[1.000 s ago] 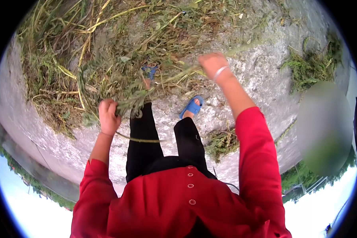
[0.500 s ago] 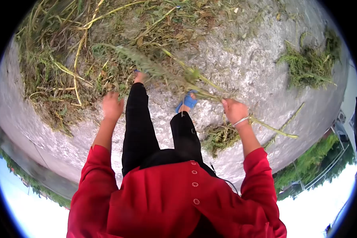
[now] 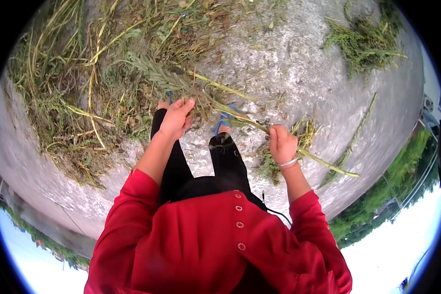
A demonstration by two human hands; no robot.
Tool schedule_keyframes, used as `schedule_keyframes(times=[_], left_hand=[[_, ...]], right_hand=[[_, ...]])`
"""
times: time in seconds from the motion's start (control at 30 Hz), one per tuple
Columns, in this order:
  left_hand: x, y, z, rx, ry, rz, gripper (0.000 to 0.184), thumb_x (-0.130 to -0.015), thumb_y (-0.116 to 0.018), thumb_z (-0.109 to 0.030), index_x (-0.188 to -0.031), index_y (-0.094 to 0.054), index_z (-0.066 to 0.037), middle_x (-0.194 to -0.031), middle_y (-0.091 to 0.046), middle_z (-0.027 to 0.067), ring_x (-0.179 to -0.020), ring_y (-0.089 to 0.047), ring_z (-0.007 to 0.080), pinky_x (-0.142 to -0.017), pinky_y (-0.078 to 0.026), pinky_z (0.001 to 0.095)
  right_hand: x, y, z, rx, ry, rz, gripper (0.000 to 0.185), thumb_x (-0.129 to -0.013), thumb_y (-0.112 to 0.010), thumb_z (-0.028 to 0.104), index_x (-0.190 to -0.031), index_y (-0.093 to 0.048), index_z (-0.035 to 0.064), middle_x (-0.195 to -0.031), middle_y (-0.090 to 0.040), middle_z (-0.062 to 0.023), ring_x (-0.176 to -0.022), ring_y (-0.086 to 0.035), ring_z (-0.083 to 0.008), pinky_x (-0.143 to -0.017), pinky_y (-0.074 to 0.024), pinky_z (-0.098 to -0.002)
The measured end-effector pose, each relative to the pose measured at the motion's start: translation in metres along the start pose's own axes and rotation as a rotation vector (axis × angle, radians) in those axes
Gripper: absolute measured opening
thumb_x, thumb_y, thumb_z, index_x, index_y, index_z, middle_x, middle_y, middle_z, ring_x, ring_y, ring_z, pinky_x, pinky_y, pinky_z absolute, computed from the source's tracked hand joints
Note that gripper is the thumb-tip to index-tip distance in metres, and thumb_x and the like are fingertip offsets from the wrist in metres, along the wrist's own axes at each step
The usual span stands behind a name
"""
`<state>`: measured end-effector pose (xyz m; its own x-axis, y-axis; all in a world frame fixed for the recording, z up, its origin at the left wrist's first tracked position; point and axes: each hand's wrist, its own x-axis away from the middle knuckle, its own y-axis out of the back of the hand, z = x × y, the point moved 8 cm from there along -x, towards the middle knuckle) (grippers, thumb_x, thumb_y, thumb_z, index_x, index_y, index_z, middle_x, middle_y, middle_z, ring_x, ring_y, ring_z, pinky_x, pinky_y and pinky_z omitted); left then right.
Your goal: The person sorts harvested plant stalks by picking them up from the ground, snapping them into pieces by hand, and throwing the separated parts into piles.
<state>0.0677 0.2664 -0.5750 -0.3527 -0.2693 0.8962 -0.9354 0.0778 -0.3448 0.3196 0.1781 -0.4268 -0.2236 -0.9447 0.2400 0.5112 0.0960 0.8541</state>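
My right hand is closed around the lower stem of a cut plant stalk. The stalk's bare yellow-green butt sticks out past my wrist to the lower right. Its grey-green leafy top stretches up and left above my feet. My left hand is at the near edge of the stalk's leafy part, thumb and fingers pinched together. What lies between those fingers, if anything, is hidden.
A wide heap of cut plants covers the ground at upper left. A green bunch lies at upper right, and a smaller clump beside my right leg. A single stalk rests on the concrete ground. Blue sandals are on my feet.
My left hand has moved right and up to the leafy part of the stalk, and its fingers have closed. My right hand still grips the stem, slightly further left.
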Motion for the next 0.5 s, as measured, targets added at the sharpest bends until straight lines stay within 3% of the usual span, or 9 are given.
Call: schedule_keyframes(times=[0.1,0.13,0.27,0.37,0.5], left_hand=[[0.029,-0.028,-0.013,-0.164,0.052,0.122,0.024,-0.088,-0.056,-0.027,-0.076,-0.044,-0.011,-0.055,-0.035,-0.0055,-0.041,-0.031,0.0052,-0.036,-0.025,0.0202],[0.039,-0.039,-0.022,-0.265,0.017,0.189,0.026,-0.089,-0.055,-0.028,-0.074,-0.044,-0.011,-0.054,-0.036,-0.0053,-0.04,-0.031,0.005,-0.036,-0.027,0.0208],[0.072,-0.06,-0.049,-0.458,-0.078,0.284,0.03,-0.092,-0.046,-0.029,-0.07,-0.045,-0.01,-0.052,-0.035,-0.0039,-0.041,-0.031,0.0065,-0.037,-0.029,0.0221],[0.098,-0.076,-0.081,-0.548,-0.227,0.206,0.03,-0.093,-0.044,-0.028,-0.069,-0.044,-0.01,-0.055,-0.038,-0.0031,-0.044,-0.034,0.0067,-0.038,-0.029,0.0221],[0.144,-0.112,-0.113,-0.418,-0.421,0.347,0.034,-0.093,-0.043,-0.032,-0.068,-0.043,-0.009,-0.056,-0.04,-0.0019,-0.048,-0.039,0.0085,-0.049,-0.036,0.0232]], right_hand=[[0.012,0.028,0.002,-0.046,-0.002,-0.003,0.017,-0.081,-0.061,0.023,-0.084,-0.055,0.0076,-0.074,-0.057,-0.007,-0.053,-0.056,-0.029,-0.049,-0.0451,-0.0367],[0.014,0.042,0.013,0.066,0.123,-0.057,0.019,-0.08,-0.061,0.027,-0.082,-0.057,0.0086,-0.078,-0.057,-0.0064,-0.052,-0.055,-0.0256,-0.046,-0.0445,-0.0346],[0.031,0.078,-0.045,0.352,-0.051,-0.054,0.017,-0.082,-0.059,0.029,-0.077,-0.061,0.0124,-0.071,-0.054,-0.0031,-0.048,-0.053,-0.0193,-0.043,-0.0434,-0.0331],[0.037,0.113,-0.043,0.362,-0.08,-0.192,0.017,-0.082,-0.058,0.028,-0.077,-0.061,0.0127,-0.069,-0.054,-0.0042,-0.048,-0.054,-0.0204,-0.042,-0.0429,-0.0332],[0.048,0.134,-0.062,0.139,-0.317,-0.253,0.022,-0.082,-0.058,0.031,-0.078,-0.063,0.0102,-0.072,-0.059,-0.0096,-0.061,-0.058,-0.0301,-0.055,-0.0463,-0.0394]])
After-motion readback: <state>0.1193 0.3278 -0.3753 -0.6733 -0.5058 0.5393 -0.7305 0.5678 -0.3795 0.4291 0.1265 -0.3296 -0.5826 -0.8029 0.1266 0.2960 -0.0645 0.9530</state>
